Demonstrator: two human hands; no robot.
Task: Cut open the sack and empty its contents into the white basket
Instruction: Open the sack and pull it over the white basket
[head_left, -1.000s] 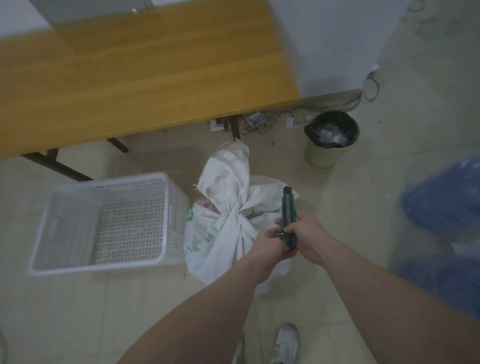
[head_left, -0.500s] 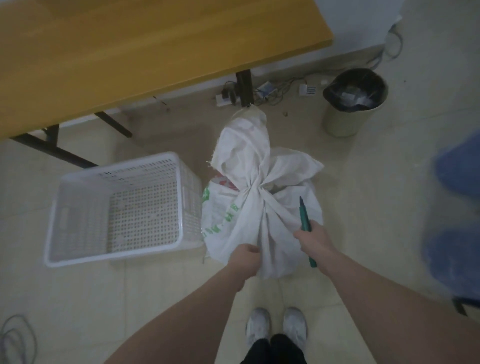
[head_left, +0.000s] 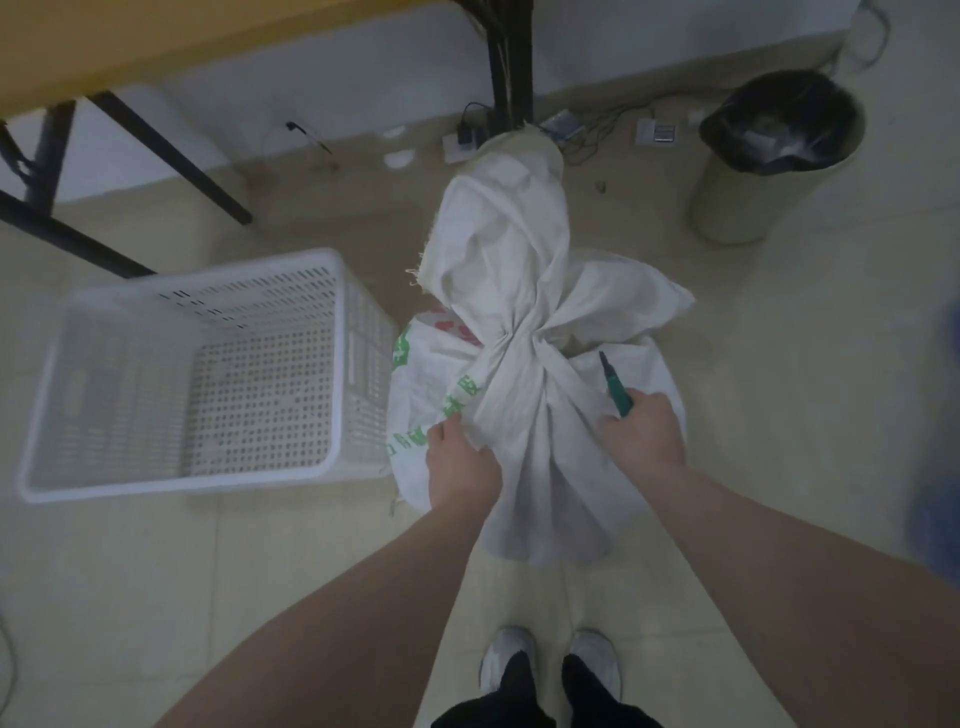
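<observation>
A white woven sack (head_left: 524, 322) with green and red print stands on the floor, its neck tied into a knot with loose flaps fanning out. My left hand (head_left: 460, 465) grips a fold of the sack's cloth just below the knot. My right hand (head_left: 644, 434) holds a green utility knife (head_left: 615, 385), its tip pointing up toward the knot from the right. The white perforated basket (head_left: 182, 486) sits on the floor directly left of the sack, touching it.
A wooden table (head_left: 130, 41) with black legs stands behind the basket. A bin with a black liner (head_left: 774, 156) is at the back right. Cables and power strips (head_left: 467, 140) lie along the wall. My shoes (head_left: 550, 660) are just below the sack.
My view tilted down and closer. My hands parted: the left moved onto the sack and took hold of its cloth, the right carried the knife to the knot's right side.
</observation>
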